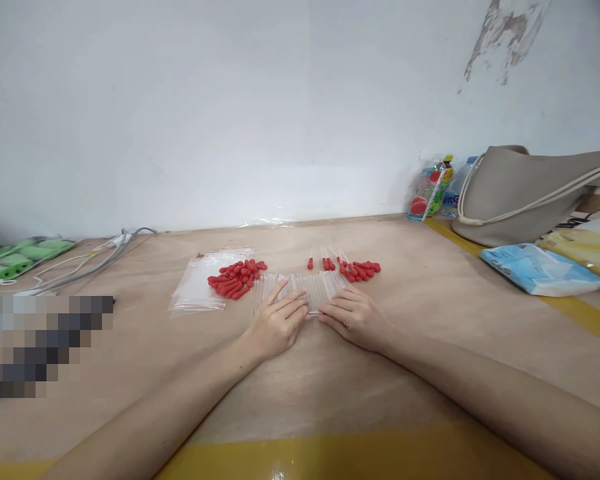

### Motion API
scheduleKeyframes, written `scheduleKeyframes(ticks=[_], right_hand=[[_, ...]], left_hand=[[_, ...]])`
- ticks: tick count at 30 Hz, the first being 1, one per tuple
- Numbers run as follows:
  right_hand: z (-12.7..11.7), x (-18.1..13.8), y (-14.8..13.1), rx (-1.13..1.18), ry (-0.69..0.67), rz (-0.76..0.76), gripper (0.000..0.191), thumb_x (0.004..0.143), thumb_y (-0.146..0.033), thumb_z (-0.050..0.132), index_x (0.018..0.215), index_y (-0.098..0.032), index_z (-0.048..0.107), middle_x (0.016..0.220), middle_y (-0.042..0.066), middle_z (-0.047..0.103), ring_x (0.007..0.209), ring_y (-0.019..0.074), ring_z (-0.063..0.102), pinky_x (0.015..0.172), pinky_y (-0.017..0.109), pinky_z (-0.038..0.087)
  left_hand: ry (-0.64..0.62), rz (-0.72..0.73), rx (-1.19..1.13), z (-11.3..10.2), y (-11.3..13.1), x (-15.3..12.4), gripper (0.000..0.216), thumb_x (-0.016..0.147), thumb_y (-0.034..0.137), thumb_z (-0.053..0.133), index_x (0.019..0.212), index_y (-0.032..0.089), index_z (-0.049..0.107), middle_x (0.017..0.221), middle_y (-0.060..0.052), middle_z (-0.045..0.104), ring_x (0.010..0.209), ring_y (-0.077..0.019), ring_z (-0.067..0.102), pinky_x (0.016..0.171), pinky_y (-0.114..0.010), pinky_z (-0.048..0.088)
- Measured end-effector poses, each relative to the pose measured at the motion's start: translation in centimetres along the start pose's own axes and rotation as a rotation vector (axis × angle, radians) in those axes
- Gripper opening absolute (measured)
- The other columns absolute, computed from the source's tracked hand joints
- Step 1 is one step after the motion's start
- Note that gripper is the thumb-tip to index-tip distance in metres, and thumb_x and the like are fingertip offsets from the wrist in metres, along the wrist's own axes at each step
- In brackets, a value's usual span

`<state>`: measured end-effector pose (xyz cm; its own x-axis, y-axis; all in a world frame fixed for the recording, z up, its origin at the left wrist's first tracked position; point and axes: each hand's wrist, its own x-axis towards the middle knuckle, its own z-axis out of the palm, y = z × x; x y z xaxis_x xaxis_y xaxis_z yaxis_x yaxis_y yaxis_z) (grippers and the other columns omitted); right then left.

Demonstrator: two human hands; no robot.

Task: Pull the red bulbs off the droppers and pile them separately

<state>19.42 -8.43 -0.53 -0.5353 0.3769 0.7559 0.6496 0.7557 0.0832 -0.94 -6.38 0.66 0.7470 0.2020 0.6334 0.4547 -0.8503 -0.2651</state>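
A row of thin clear tubes [325,285] lies side by side on the table in front of me. My left hand [281,317] rests on the left and middle part of the row, fingers stretched out and spread. At the near right end, my right hand [351,315] touches the tubes with its fingers extended. Just beyond my left hand is a pile of red rubber bulbs [236,278]. Several droppers [326,263], clear tubes with red bulbs on one end, lie behind the row. More red bulbs [364,271] sit to their right; some have tubes attached.
Clear plastic bags [195,283] lie flat at the left, partly under the bulbs. Cables [115,252] and a green package [25,257] are further left. At the right are a blue tissue pack [540,267], a grey bag [520,193] and bottles [430,190] against the wall.
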Motion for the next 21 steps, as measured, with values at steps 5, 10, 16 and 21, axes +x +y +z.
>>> scheduleKeyframes(ticks=[5,10,16,21], right_hand=[[0.1,-0.3,0.1,-0.013,0.060,-0.069,0.011,0.082,-0.020,0.053,0.081,-0.016,0.063,0.067,0.003,0.064,0.066,0.0131,0.054,0.061,0.027,0.042],[-0.1,-0.4,0.1,-0.067,0.092,-0.164,0.008,0.081,-0.017,0.056,0.082,-0.013,0.062,0.068,0.004,0.064,0.068,0.0133,0.055,0.065,0.028,0.044],[-0.8,-0.1,-0.2,-0.117,0.094,-0.268,0.009,0.080,-0.013,0.055,0.085,-0.012,0.062,0.070,0.004,0.065,0.071,0.0144,0.056,0.068,0.030,0.045],[-1.6,-0.4,0.5,-0.164,0.129,-0.358,0.019,0.082,-0.006,0.045,0.087,-0.009,0.062,0.074,0.007,0.067,0.078,0.0166,0.059,0.073,0.032,0.046]], left_hand=[[0.030,0.007,-0.031,0.0,0.1,-0.2,0.012,0.083,0.011,0.047,0.085,0.015,0.058,0.088,-0.004,0.069,0.105,-0.0186,0.057,0.105,-0.045,0.029],[0.030,0.014,-0.048,-0.2,0.2,-0.3,0.010,0.083,0.011,0.049,0.086,0.014,0.057,0.086,-0.004,0.069,0.104,-0.0183,0.057,0.107,-0.044,0.026],[0.025,0.006,-0.079,-0.4,0.5,-0.3,0.012,0.084,0.012,0.047,0.088,0.015,0.057,0.087,-0.004,0.068,0.107,-0.0179,0.056,0.107,-0.044,0.025],[0.018,-0.034,-0.108,-0.6,-0.2,-1.1,0.012,0.083,0.011,0.047,0.087,0.015,0.058,0.088,-0.003,0.068,0.107,-0.0179,0.056,0.105,-0.044,0.028]])
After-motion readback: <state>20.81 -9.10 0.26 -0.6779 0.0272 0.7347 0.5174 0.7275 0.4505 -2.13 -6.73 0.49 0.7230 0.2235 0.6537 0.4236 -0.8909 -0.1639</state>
